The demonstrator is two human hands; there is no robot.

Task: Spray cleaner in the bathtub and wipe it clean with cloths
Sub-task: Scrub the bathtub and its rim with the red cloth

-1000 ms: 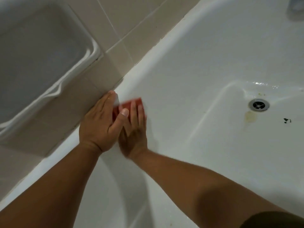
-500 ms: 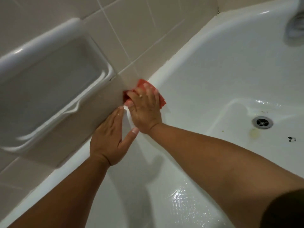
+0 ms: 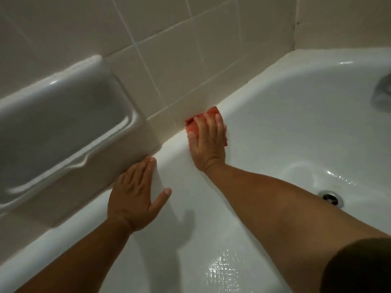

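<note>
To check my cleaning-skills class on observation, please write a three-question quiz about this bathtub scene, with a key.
1. True or false: the left hand presses the red cloth.
2. The cloth lies: A by the drain; B on the bathtub rim against the tiled wall; C in the soap dish.
3. Which hand rests flat and bare on the rim?
Key: 1 false, the right hand does; 2 B; 3 left.

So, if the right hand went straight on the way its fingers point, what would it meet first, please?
Probably the tiled wall: the right hand presses the red cloth on the bathtub rim, fingertips almost at the tiles, though depth is unclear.
</note>
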